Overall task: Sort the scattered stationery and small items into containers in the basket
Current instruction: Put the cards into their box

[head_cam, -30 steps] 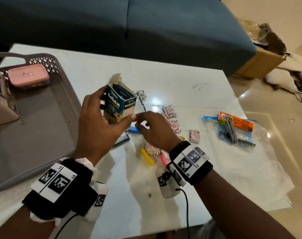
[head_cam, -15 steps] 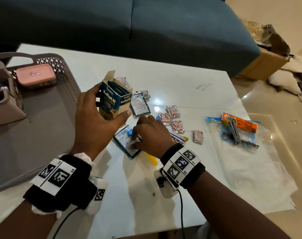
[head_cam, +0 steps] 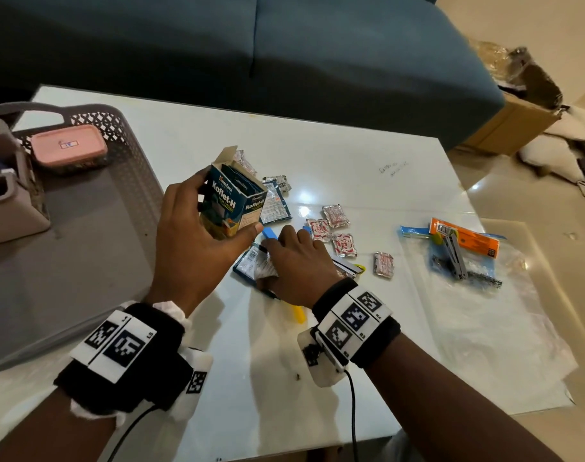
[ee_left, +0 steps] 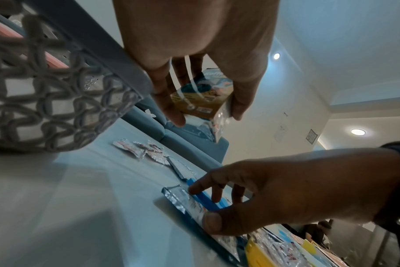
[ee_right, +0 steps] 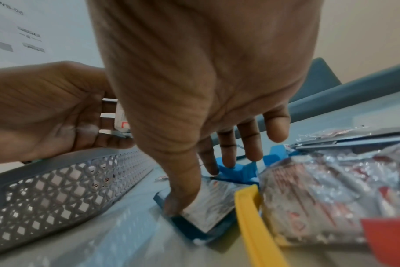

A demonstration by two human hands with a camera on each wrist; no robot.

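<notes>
My left hand [head_cam: 228, 202] grips an open blue Koflet-H carton [head_cam: 241, 208] upright above the table, thumb on one side and fingers on the other; the left wrist view shows the carton's [ee_left: 201, 101] bottom. My right hand [head_cam: 266, 261] is down on the table, pinching a blue and silver sachet [head_cam: 246, 265] between the thumb at its near edge and the fingers at its far edge. The right wrist view shows that sachet [ee_right: 210, 207] under the thumb, with a blue clip [ee_right: 237, 171] at the fingertips. The grey basket [head_cam: 134, 135] stands at the left.
In the basket are a pink case [head_cam: 69, 146] and a beige organiser [head_cam: 7, 201]. Several small red-and-white packets [head_cam: 334, 215], another sachet [head_cam: 276, 208] and a yellow clip [head_cam: 298, 313] lie on the table. A plastic bag with an orange pack [head_cam: 464, 241] lies at the right.
My right hand dropped from the carton's mouth to the table and closed on the sachet. The left hand keeps the carton in about the same place.
</notes>
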